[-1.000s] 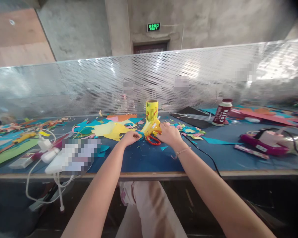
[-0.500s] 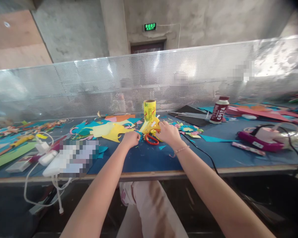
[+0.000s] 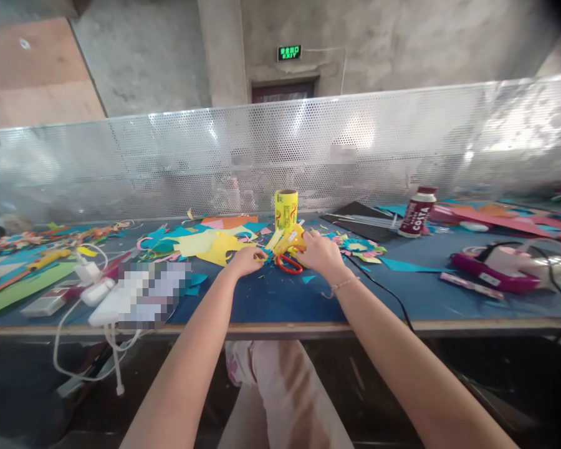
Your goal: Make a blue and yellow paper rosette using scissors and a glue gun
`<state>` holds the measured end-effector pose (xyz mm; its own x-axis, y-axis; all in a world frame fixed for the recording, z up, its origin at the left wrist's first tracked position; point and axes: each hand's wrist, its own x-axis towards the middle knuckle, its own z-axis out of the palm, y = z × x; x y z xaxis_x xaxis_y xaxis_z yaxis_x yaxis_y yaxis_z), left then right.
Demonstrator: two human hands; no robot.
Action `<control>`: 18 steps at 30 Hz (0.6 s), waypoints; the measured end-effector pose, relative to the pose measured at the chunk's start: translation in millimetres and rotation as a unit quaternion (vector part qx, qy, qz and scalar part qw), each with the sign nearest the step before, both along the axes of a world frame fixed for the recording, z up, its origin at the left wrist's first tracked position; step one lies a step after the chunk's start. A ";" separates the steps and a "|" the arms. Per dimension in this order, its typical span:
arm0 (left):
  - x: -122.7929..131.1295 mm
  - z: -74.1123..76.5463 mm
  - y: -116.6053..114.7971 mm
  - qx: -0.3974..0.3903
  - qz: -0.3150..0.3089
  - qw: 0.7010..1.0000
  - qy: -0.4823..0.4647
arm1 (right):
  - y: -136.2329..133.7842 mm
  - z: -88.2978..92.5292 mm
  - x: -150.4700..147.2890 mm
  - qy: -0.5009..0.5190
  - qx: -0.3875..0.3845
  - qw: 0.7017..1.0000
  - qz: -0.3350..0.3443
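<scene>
My right hand (image 3: 321, 255) is closed around a yellow glue gun (image 3: 290, 240) whose nozzle points left, over the blue table top (image 3: 280, 299). A black cord (image 3: 383, 293) runs from it off the front edge. My left hand (image 3: 245, 260) is curled in a pinch just left of the nozzle, on a small piece I cannot make out. Orange-handled scissors (image 3: 287, 265) lie under the gun. Yellow and teal paper cut-outs (image 3: 210, 244) lie just behind my left hand. A yellow roll (image 3: 286, 207) stands upright behind the gun.
A perforated metal screen (image 3: 280, 156) closes the back of the table. A Costa bottle (image 3: 417, 212) and black sheets (image 3: 359, 218) stand at back right, a pink device (image 3: 495, 268) at right. White chargers and cables (image 3: 98, 293) lie at left among coloured paper strips (image 3: 23, 290).
Both hands have stayed at the same spot by the glue gun. The camera view has shifted slightly; the left hand's fingers have edged closer to the nozzle.
</scene>
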<state>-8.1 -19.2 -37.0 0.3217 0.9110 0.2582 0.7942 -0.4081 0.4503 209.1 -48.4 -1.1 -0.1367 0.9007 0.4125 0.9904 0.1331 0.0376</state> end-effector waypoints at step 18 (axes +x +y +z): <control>-1.2 -6.3 6.2 -0.023 -0.006 0.997 -0.072 | -1.1 -7.9 -11.2 -0.048 0.011 0.996 0.070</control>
